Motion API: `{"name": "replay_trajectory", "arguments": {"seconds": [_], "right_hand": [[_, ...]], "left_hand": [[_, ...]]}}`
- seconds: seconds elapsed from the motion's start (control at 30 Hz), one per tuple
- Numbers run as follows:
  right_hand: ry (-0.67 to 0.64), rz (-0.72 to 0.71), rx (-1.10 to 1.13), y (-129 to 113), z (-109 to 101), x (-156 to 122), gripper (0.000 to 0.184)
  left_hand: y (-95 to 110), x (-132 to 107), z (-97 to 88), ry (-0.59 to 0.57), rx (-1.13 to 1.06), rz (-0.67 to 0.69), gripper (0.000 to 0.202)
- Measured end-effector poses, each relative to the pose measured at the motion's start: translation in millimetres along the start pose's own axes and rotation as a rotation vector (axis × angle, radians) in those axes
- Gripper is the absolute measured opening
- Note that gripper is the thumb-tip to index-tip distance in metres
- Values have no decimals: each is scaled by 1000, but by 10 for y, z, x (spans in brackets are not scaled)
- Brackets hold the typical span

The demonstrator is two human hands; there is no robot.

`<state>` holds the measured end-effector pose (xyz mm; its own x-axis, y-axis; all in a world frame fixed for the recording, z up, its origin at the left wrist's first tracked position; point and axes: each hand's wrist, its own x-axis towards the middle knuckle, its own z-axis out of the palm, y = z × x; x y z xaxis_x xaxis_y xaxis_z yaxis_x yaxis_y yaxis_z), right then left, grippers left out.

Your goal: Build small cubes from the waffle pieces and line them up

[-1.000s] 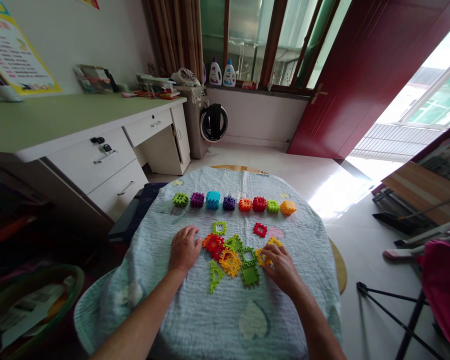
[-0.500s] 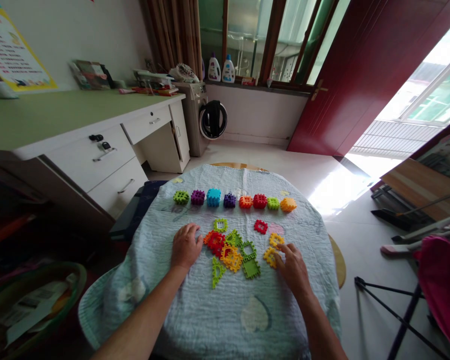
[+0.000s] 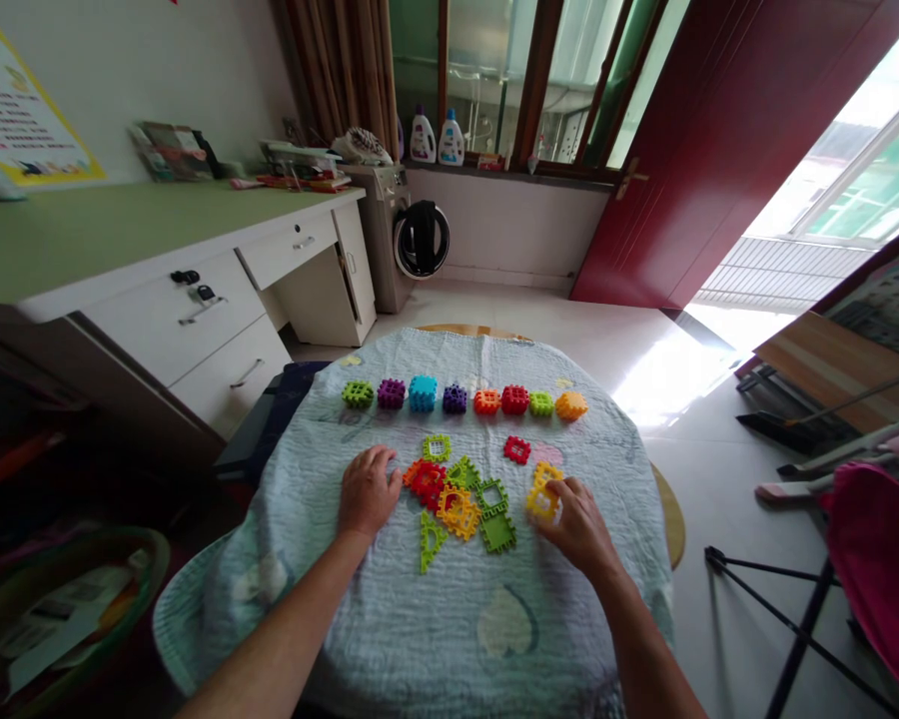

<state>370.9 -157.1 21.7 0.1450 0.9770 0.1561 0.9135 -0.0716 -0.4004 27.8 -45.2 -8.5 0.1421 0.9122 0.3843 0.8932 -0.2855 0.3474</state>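
The fingers [image 3: 559, 490] of the right hand [image 3: 580, 529] were curled closed on two joined yellow pieces [image 3: 542, 502], gripping them, though whether the pieces had left the surface could not be told. The left hand [image 3: 367, 492] lay palm down on a pale blue quilt [image 3: 390, 624], its fingers [image 3: 381, 462] open and slightly spread, holding nothing. A red cluster [image 3: 426, 482] sat just beside those fingers at about 3 o'clock. Between the hands lay a loose heap of plastic pieces: a yellow cluster [image 3: 456, 512], a green frame [image 3: 492, 495], a green square [image 3: 498, 533], a green triangle [image 3: 431, 543], a green piece [image 3: 462, 472] and a lime ring [image 3: 436, 447]. A red square [image 3: 516, 449] lay apart at about 11 o'clock from the right hand. Farther out at 12 o'clock, a straight row of eight multicoloured cubes [image 3: 454, 399] crossed the quilt. Beyond the quilt, a desk [image 3: 120, 225] with drawers stood at 10 o'clock, a washing machine [image 3: 380, 240] at 11, and two detergent bottles [image 3: 436, 140] on the windowsill at 12. A red door [image 3: 666, 150] stood open at 1 o'clock, a pink cloth [image 3: 880, 569] hung at 4, and a basket [image 3: 67, 609] sat at 8.
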Motion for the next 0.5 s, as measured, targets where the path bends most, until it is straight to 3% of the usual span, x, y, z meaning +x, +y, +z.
{"name": "replay_trajectory", "arguments": {"seconds": [0.1,0.23,0.37,0.5], "right_hand": [[85,11,-28,81,-63,190,39],[42,41,-59,202,-5,365,36],[9,42,-50,327,123,380,35],[67,30,-68,300,108,356,43]], "left_hand": [[1,3,1,2,-5,0,25],[1,5,4,6,-15,-5,26],[4,3,1,2,-21,-11,26],[18,1,-11,-4,-17,-15,26]]}}
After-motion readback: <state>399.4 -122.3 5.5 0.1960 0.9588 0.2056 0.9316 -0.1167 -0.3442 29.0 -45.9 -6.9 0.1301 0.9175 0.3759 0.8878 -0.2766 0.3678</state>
